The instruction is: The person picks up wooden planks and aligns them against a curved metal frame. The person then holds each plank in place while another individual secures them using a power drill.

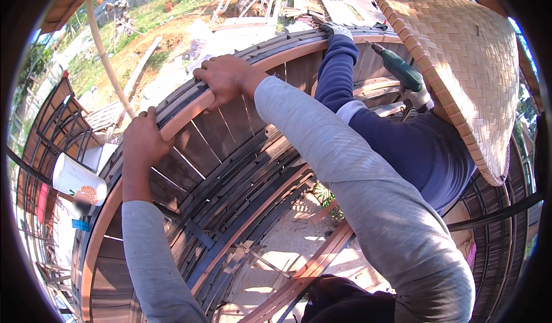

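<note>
My left hand (pixel 146 140) grips the curved rim (pixel 180 119) of a wooden slatted structure, which carries an orange-brown band and dark strips along its top. My right hand (pixel 227 81) grips the same rim farther up and to the right, fingers curled over it. Both my forearms wear grey sleeves. At right, a person in a woven conical hat (pixel 454 58) and dark blue top holds a green power drill (pixel 399 70) pointed at the rim; their gloved other hand (pixel 336 31) rests on the rim's top.
A white bucket (pixel 79 176) sits by the rim at left, near a small blue object (pixel 80 225). A pole (pixel 103 52) leans outside. Dark curved frames (pixel 241 202) lie below over a pale floor. More slatted curved panels stand at both sides; lumber lies on the ground beyond.
</note>
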{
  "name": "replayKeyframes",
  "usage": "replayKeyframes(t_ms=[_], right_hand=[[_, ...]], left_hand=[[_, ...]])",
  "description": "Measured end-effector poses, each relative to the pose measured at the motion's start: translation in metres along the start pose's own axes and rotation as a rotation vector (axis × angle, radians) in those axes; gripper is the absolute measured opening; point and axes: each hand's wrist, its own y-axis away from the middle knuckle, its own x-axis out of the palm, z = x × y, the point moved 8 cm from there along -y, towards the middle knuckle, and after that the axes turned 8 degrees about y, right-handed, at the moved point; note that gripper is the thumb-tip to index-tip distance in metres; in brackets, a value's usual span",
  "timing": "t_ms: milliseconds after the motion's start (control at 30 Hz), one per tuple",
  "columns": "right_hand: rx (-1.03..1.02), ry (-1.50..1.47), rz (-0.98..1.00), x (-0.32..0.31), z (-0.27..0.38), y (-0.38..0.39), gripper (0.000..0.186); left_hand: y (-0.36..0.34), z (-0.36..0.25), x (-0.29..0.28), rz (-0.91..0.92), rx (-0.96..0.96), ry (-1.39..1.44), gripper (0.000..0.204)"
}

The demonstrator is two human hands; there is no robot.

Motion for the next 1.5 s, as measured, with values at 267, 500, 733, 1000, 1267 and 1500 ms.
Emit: replayKeyframes(t_ms=[267, 500, 733, 1000, 1267, 1500], right_hand=[[-0.013, -0.012, -0.026, -0.0007, -0.0003, -0.0003, 0.086], [-0.007, -0.009, -0.019, 0.0012, -0.0014, 0.0, 0.086], [0.007, -0.012, 0.0, 0.0008, -0.0012, 0.0001, 0.085], [-0.029, 0.009, -0.047, -0.0005, -0.0001, 0.0011, 0.084], [-0.001, 0.001, -0.04, -0.0015, 0.001, 0.0022, 0.086], [-0.024, 0.025, -0.04, 0.0001, -0.0004, 0.0011, 0.089]], left_hand=[[-0.0007, -0.0003, -0.0018, 0.006, -0.017, -0.025, 0.07], [-0.001, -0.001, -0.0006, -0.004, -0.006, -0.027, 0.069], [-0.0014, 0.0001, 0.0022, 0.006, -0.009, -0.009, 0.068], [-0.0022, 0.0011, 0.0023, 0.029, -0.026, 0.008, 0.077], [-0.0014, 0.0038, 0.0046, 0.012, -0.023, -0.015, 0.076], [-0.0025, 0.0024, 0.0028, 0.026, -0.034, -0.01, 0.076]])
